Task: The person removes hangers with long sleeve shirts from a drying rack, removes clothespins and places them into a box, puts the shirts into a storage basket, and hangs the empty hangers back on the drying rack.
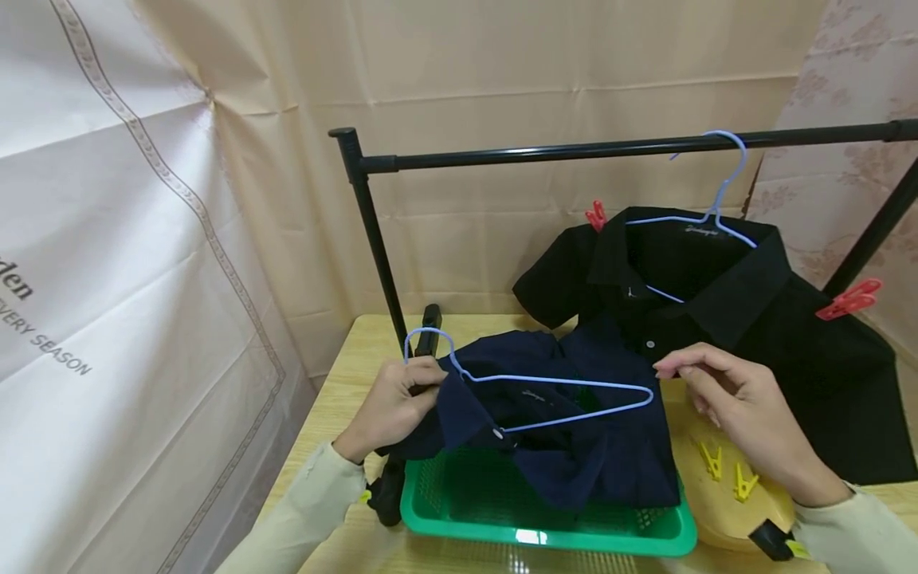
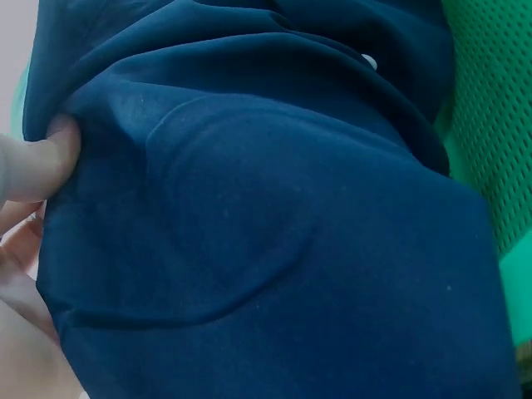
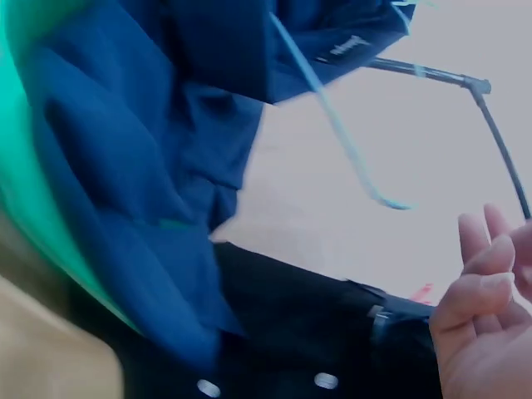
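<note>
A navy shirt lies bunched over the green basket, its collar turned up. My left hand grips the cloth near the collar, thumb on top, as the left wrist view also shows. Through the neck opening runs a light blue wire hanger. One shoulder of it is inside the shirt; the other sticks out bare to the right, and its hook rises just above my left hand. Close to that bare end is my right hand, its fingers loosely bent and holding nothing; the right wrist view shows the same hand apart from the hanger.
A black shirt hangs on another blue hanger from the black rack bar, with red clips at its shoulders. Two yellow clips lie on a tan lid-like surface right of the basket.
</note>
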A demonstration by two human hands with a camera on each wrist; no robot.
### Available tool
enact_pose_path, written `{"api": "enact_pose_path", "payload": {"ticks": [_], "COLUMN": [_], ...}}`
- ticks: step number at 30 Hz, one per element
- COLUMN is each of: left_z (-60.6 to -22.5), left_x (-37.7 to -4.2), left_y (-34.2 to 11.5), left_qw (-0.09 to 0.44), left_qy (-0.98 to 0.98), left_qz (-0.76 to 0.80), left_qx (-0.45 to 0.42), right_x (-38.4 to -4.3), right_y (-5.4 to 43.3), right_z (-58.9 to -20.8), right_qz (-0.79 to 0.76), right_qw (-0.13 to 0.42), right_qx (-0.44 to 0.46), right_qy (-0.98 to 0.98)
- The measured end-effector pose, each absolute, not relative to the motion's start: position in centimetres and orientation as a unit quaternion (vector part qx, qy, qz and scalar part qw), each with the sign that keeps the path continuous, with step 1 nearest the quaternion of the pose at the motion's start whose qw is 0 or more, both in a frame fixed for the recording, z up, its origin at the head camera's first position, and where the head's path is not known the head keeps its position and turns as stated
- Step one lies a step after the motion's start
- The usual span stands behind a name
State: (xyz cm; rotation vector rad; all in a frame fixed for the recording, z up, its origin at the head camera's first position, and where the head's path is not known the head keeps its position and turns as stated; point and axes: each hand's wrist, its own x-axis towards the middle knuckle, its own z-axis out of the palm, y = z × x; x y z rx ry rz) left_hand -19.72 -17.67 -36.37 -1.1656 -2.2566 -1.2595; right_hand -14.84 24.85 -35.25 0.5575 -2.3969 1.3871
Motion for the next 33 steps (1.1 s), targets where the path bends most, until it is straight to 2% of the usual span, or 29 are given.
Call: {"api": "enact_pose_path", "payload": {"ticks": [7,11,22,28,33], "left_z": [-36.3,-36.3,-36.5,-36.6,-36.7], "left_x": [-19.7,-19.7,-19.4,-19.3,-19.3], "left_y": [-17.4,-17.2,-16.8,-16.4,-16.2], "left_qw": [0.165,0.164,0.168,0.172,0.17], "left_qy": [-0.787,-0.788,-0.786,-0.782,-0.778], "left_qz": [-0.418,-0.41,-0.399,-0.395,-0.399], "left_qx": [-0.423,-0.429,-0.441,-0.452,-0.455], "right_x": [-14.5,-14.4,-13.8,-13.7,-14.0], "right_y": [23.6,22.7,20.8,20.4,20.6], "right_z": [-34.7,-35.4,-36.3,-36.4,-37.2], "right_qz": [0.327,0.268,0.295,0.3,0.293], "right_qw": [0.244,0.267,0.238,0.247,0.223], "right_qx": [0.352,0.399,0.38,0.346,0.327], "right_qy": [-0.842,-0.836,-0.844,-0.854,-0.87]}}
